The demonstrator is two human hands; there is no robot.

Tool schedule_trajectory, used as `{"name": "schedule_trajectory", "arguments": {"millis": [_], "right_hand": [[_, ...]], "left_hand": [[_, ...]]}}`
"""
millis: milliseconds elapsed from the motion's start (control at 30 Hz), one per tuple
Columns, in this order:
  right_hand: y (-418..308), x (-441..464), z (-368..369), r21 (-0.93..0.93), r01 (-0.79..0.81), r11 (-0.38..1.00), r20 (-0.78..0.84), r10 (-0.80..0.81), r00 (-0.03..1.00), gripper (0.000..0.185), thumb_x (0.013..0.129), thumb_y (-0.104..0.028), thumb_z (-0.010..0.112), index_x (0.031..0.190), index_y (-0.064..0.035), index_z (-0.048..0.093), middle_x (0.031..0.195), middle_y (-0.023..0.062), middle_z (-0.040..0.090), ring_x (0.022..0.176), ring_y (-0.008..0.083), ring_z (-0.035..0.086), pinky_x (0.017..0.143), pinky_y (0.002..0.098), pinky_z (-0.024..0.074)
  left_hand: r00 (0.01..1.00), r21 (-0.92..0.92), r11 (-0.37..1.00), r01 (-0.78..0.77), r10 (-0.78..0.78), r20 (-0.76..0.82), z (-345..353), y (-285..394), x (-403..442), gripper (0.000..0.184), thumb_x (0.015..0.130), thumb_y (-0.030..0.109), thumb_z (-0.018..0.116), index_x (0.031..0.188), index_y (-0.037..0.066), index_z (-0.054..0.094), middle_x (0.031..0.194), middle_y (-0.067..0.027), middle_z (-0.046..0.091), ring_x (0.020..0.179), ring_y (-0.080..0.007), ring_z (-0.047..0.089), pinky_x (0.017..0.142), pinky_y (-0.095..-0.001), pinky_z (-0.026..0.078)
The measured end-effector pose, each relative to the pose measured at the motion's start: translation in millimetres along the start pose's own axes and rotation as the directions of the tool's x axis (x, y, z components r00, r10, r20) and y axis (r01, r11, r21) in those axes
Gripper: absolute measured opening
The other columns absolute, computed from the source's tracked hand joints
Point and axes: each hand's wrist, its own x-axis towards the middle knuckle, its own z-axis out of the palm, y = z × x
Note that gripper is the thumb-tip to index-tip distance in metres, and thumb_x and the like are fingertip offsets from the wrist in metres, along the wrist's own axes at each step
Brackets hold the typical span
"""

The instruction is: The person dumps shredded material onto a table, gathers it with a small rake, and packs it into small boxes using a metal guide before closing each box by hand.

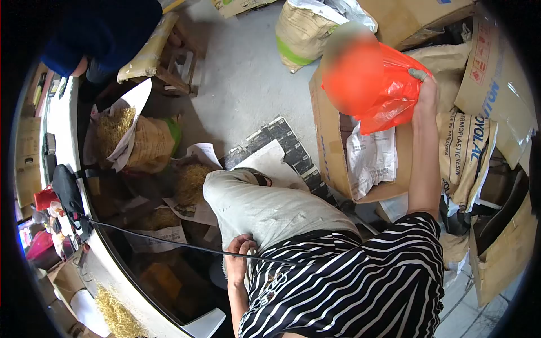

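And there, upper right, the bag hung over the box, bunched edge clenched in the right hand, seemingly light, soft, slippery, best gripped there, while the left hand touched the cloth, its grip unclear.

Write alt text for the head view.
A right hand holds a red bag over an open carton with printed paper inside; the left hand rests against pale cloth over the legs. An open sack of golden strands sits at left.
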Motion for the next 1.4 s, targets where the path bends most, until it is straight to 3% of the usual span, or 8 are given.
{"name": "schedule_trajectory", "arguments": {"millis": [200, 333, 433, 667, 767, 933, 1167, 1400], "right_hand": [[32.0, 24.7, -39.2, -0.217, 0.228, 0.949, -0.082, -0.25, 0.965, 0.018, 0.067, 0.001, 0.062, 0.085, 0.0043, 0.066, 0.08, 0.0086, 0.065, 0.074, 0.0168, 0.061, 0.073, 0.0276, 0.0487], [72.4, 48.7, -94.2, -0.187, 0.2, 0.962, -0.34, -0.254, 0.905, 0.024, 0.063, 0.002, 0.064, 0.086, 0.0066, 0.064, 0.085, 0.0085, 0.063, 0.082, 0.0195, 0.058, 0.08, 0.0295, 0.0444], [72.9, 41.8, -111.3, -0.224, 0.215, 0.951, -0.344, -0.284, 0.895, 0.027, 0.062, 0.003, 0.065, 0.089, 0.0087, 0.062, 0.091, 0.0092, 0.062, 0.09, 0.021, 0.057, 0.086, 0.0291, 0.0419], [-8.4, 28.9, -103.1, 0.238, 0.205, 0.949, -0.408, -0.094, 0.908, 0.014, 0.067, 0.007, 0.065, 0.08, 0.0045, 0.062, 0.084, 0.0118, 0.063, 0.073, 0.0228, 0.062, 0.07, 0.0332, 0.0532], [-20.1, 11.7, -80.6, 0.067, 0.321, 0.945, -0.318, -0.285, 0.904, 0.013, 0.066, 0.008, 0.064, 0.079, 0.0036, 0.063, 0.083, 0.0118, 0.063, 0.075, 0.0224, 0.062, 0.072, 0.0326, 0.0529], [5.1, 3.1, -69.0, -0.012, 0.324, 0.946, -0.205, -0.32, 0.925, 0.015, 0.066, 0.008, 0.061, 0.08, 0.0037, 0.064, 0.079, 0.0081, 0.064, 0.073, 0.0196, 0.061, 0.071, 0.0302, 0.0504], [51.1, -24.6, -59.5, -0.245, 0.057, 0.968, -0.003, -0.059, 0.998, 0.028, 0.065, 0.005, 0.061, 0.092, 0.0028, 0.066, 0.087, 0.0084, 0.067, 0.075, 0.0168, 0.061, 0.073, 0.0275, 0.0482], [13.9, -37.0, -54.3, -0.139, -0.06, 0.989, 0.166, 0.083, 0.983, 0.031, 0.064, 0.002, 0.059, 0.094, 0.0007, 0.067, 0.086, 0.0077, 0.068, 0.076, 0.0181, 0.062, 0.074, 0.0279, 0.0494]], "left_hand": [[0.999, -0.07, 0.997, 0.014, -0.017, -0.048, -8.8, -20.6, -0.1, 0.021, 0.089, 0.006, 0.054, 0.105, -0.007, 0.059, 0.085, -0.0104, 0.067, 0.079, -0.0165, 0.063, 0.076, -0.028, 0.049], [0.999, -0.109, 0.993, 0.036, -0.037, -0.009, -15.1, -27.0, 4.4, 0.021, 0.09, 0.005, 0.053, 0.106, -0.007, 0.058, 0.085, -0.0103, 0.066, 0.079, -0.0167, 0.063, 0.077, -0.0297, 0.051], [0.999, -0.038, 0.998, 0.043, -0.042, 0.027, -16.3, -24.5, 7.3, 0.02, 0.091, 0.005, 0.052, 0.105, -0.007, 0.058, 0.084, -0.0099, 0.066, 0.077, -0.0163, 0.063, 0.076, -0.0291, 0.051], [0.997, -0.076, 0.997, -0.007, 0.012, 0.072, -8.3, -8.5, 16.4, 0.019, 0.091, 0.005, 0.051, 0.103, -0.007, 0.059, 0.083, -0.0088, 0.066, 0.076, -0.0152, 0.063, 0.077, -0.0284, 0.051], [0.999, -0.085, 0.996, -0.033, 0.035, 0.022, -9.6, -18.2, 14.2, 0.018, 0.09, 0.004, 0.053, 0.103, -0.007, 0.059, 0.081, -0.0083, 0.066, 0.074, -0.0131, 0.061, 0.07, -0.024, 0.048], [1.0, -0.143, 0.99, 0.006, -0.007, -0.011, -11.6, -24.8, 7.9, 0.02, 0.089, 0.006, 0.054, 0.103, -0.007, 0.059, 0.082, -0.0086, 0.065, 0.073, -0.0144, 0.061, 0.074, -0.0276, 0.05], [0.999, -0.147, 0.988, -0.042, 0.037, -0.032, -27.6, -41.6, 1.5, 0.02, 0.088, 0.008, 0.056, 0.102, -0.006, 0.058, 0.08, -0.0083, 0.065, 0.073, -0.0155, 0.061, 0.071, -0.0276, 0.048], [0.999, -0.098, 0.995, 0.02, -0.023, -0.031, -25.8, -35.2, 4.8, 0.021, 0.088, 0.006, 0.055, 0.103, -0.008, 0.058, 0.08, -0.0087, 0.066, 0.073, -0.0136, 0.062, 0.073, -0.0257, 0.048]]}}
